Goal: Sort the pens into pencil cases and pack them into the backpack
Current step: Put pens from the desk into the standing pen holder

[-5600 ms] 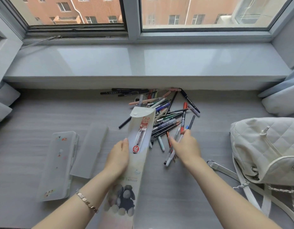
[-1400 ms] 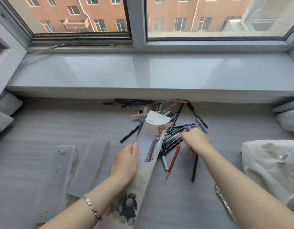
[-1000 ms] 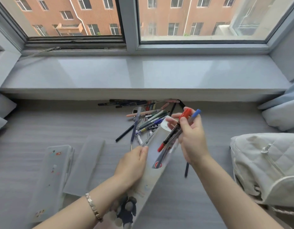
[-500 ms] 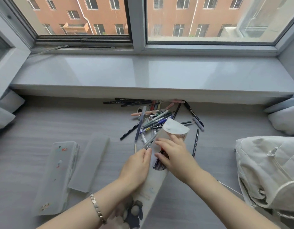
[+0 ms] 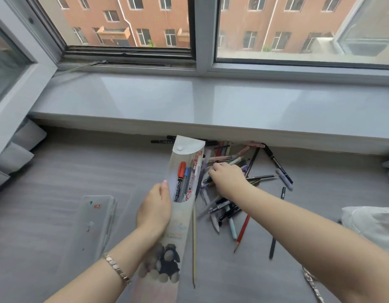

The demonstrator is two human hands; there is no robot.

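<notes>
Clamped at its nine o'clock edge in left hand (image 5: 155, 207): floppy case (image 5: 178, 226). Right hand (image 5: 227, 179) down on pens (image 5: 224, 206) at two o'clock, grip unclear. Slick, light, prone to rolling: pinch mid-barrel.

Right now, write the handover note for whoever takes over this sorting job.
Left hand grips the printed pouch case, flap open. Right hand reaches into the pen pile; whether it holds one is unclear.
Done: a red-capped marker and a few pens sit in the pouch.
Left: most pens lie loose, the clear hard case lies aside at left, neither case is in the backpack.
</notes>
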